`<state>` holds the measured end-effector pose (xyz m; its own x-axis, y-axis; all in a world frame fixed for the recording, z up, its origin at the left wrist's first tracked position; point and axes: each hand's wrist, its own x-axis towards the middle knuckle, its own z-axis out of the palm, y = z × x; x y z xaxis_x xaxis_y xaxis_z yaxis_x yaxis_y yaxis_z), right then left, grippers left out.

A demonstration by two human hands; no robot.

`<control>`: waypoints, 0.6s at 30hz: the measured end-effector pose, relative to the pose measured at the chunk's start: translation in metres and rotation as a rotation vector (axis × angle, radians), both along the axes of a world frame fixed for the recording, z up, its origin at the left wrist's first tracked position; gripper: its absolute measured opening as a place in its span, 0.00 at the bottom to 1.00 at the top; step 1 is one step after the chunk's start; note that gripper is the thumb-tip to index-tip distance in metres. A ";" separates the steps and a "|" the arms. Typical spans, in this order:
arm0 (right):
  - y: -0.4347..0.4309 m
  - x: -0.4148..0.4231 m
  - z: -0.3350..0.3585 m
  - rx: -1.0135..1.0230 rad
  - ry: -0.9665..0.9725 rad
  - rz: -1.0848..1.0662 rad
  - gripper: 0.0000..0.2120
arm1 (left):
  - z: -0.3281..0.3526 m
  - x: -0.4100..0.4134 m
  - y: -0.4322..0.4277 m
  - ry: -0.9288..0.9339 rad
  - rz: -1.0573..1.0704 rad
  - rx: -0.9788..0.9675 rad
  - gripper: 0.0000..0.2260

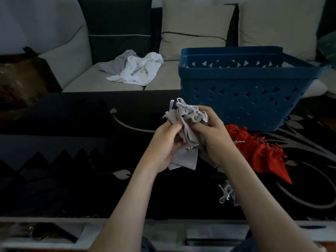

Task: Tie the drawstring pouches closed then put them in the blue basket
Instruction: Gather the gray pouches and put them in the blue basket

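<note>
Both hands hold a bunch of grey drawstring pouches (187,124) above the dark table, just in front of the blue basket (245,99). My left hand (166,142) grips the bunch from the left and below. My right hand (213,135) grips it from the right, fingers curled near the white cords at the top. A heap of red pouches (258,151) lies on the table right of my right hand. One more grey pouch (228,195) with white cords lies beside my right forearm, partly hidden.
The dark table (72,160) with a pale leaf pattern spans the view. Behind it stands a sofa (87,77) with cushions and crumpled white and grey cloths (134,69). A dark shiny object (23,80) sits at the far left.
</note>
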<state>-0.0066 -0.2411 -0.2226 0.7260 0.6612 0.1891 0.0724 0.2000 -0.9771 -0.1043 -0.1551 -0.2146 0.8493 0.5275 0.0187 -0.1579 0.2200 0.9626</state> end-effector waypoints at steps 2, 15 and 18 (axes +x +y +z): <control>0.000 -0.001 0.000 -0.004 0.026 0.003 0.13 | 0.000 0.000 0.000 0.041 0.029 0.011 0.13; 0.001 -0.003 -0.007 -0.185 -0.136 0.051 0.07 | -0.003 -0.006 0.005 0.130 -0.019 -0.050 0.15; 0.003 -0.003 -0.009 -0.245 -0.296 0.016 0.08 | -0.007 -0.008 0.001 0.111 -0.074 0.052 0.18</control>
<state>-0.0098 -0.2385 -0.2318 0.6530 0.7235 0.2241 0.3574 -0.0334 -0.9334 -0.1118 -0.1541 -0.2213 0.8843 0.4639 -0.0524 -0.0345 0.1767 0.9837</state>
